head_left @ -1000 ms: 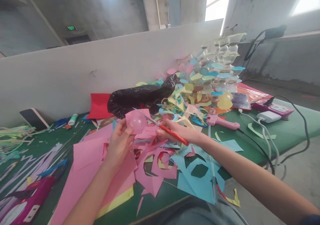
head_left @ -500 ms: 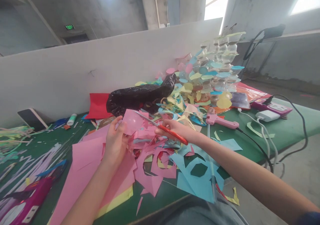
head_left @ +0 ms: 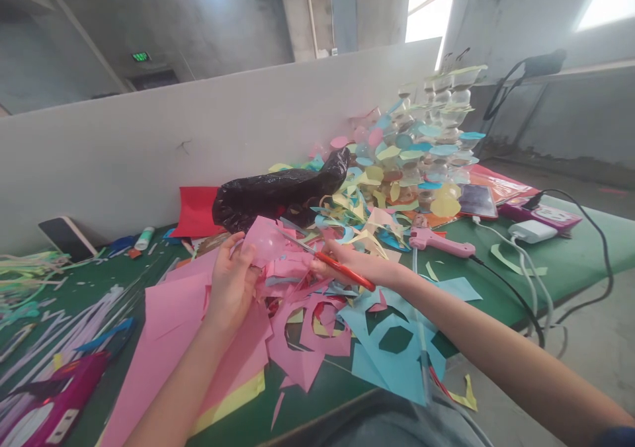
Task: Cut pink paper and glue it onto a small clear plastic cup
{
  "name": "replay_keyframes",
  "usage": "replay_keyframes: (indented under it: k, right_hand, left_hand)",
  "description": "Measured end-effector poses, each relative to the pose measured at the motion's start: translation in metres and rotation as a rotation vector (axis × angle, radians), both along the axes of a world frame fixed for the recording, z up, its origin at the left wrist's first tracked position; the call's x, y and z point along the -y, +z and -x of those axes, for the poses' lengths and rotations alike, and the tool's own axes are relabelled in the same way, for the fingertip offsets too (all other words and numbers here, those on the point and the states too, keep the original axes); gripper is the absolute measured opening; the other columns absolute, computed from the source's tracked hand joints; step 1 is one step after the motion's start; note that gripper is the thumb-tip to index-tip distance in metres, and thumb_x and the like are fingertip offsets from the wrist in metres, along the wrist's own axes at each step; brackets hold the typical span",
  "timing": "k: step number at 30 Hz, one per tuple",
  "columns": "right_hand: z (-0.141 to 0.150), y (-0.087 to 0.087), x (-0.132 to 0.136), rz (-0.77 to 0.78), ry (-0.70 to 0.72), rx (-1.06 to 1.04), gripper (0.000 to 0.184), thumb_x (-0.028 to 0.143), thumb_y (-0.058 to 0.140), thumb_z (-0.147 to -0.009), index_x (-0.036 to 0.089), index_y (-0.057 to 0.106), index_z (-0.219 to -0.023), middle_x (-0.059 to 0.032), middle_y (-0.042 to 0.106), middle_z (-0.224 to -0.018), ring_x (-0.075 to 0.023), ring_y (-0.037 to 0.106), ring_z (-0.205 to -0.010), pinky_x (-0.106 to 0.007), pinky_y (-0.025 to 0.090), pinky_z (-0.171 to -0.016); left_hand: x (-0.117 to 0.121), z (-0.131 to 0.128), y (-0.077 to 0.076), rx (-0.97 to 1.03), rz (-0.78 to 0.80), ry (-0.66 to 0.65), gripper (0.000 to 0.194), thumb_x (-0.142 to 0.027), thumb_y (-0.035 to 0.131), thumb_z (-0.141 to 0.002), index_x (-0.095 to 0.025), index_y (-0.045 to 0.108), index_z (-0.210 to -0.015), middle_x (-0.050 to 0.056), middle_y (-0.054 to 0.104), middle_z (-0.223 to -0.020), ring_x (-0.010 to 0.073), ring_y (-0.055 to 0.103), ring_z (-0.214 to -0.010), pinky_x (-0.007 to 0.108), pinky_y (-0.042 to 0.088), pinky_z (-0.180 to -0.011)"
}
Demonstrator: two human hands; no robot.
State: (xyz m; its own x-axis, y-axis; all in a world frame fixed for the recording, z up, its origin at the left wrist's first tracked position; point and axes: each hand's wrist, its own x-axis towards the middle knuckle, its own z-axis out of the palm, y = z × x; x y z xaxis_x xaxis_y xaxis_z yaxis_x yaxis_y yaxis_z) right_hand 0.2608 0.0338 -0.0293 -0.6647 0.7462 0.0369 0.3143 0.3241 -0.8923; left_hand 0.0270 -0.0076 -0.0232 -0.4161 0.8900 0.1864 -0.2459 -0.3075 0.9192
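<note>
My left hand is closed on a small piece of pink paper, thumb on the near side. A clear, round plastic cup or dome rests against that paper. In my right hand are scissors with red handles, their blades pointing left to the right edge of the pink paper. Whether the blades are parted is hard to see. Below both hands lie pink offcuts with round holes and a cut blue sheet. Larger pink sheets lie under my left forearm.
Behind the hands sits a black plastic bag. Stacked clear cups with coloured paper rise at back right. A pink glue gun with its cable lies right, near a power strip. A phone leans at left.
The pink paper with the clear dome has shifted slightly left and turned in my left hand. My right hand and the scissors stay almost in place.
</note>
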Motion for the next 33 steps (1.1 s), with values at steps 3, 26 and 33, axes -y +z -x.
replay_keyframes:
  k: [3,26,33]
  right_hand:
    - [0.001,-0.001,-0.002,0.008,0.056,-0.003,0.049,0.069,0.057,-0.084,0.023,0.041,-0.083,0.0047,0.049,-0.072,-0.011,0.041,-0.06,-0.025,0.034,-0.052]
    - [0.004,0.002,-0.001,0.038,-0.049,0.012,0.052,0.07,0.064,-0.077,0.021,0.047,-0.075,0.0055,0.049,-0.063,-0.01,0.041,-0.056,-0.023,0.03,-0.048]
    - [-0.001,0.003,0.0,0.009,0.072,0.015,0.053,0.07,0.058,-0.084,0.023,0.037,-0.072,0.0073,0.035,-0.059,-0.0093,0.03,-0.054,-0.025,0.026,-0.048]
  left_hand:
    - [0.001,0.0,0.0,-0.085,0.011,0.002,0.049,-0.032,0.088,-0.062,-0.023,0.061,-0.103,0.001,0.064,-0.106,0.0108,0.065,-0.074,0.02,0.055,-0.061]
    - [-0.002,-0.001,0.0,0.056,-0.034,0.114,0.043,-0.03,0.084,-0.067,-0.022,0.056,-0.099,-0.003,0.061,-0.088,0.0078,0.06,-0.071,0.018,0.052,-0.063]
    - [-0.003,0.003,-0.003,0.018,-0.056,0.093,0.045,-0.031,0.086,-0.065,-0.023,0.058,-0.099,-0.002,0.062,-0.091,0.0104,0.064,-0.078,0.022,0.056,-0.071]
